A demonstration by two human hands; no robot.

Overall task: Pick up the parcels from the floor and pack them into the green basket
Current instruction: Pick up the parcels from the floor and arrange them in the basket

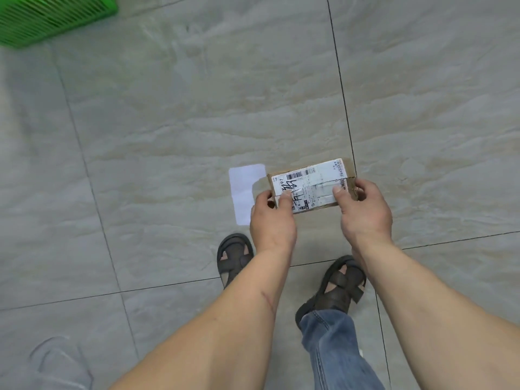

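Note:
A small brown cardboard parcel point(309, 184) with a white shipping label and black handwriting is held above the tiled floor. My left hand point(271, 218) grips its left end, thumb on the label. My right hand point(364, 209) grips its right end, thumb on top and fingers curled around the edge. The green basket point(53, 18) with slatted walls sits at the far upper left; only its corner shows and its inside is hidden.
The floor is grey-beige tile point(197, 108) with dark grout lines. A bright white rectangular patch point(244, 192) lies on the tile just left of the parcel. My feet in dark sandals point(235, 256) stand below my hands.

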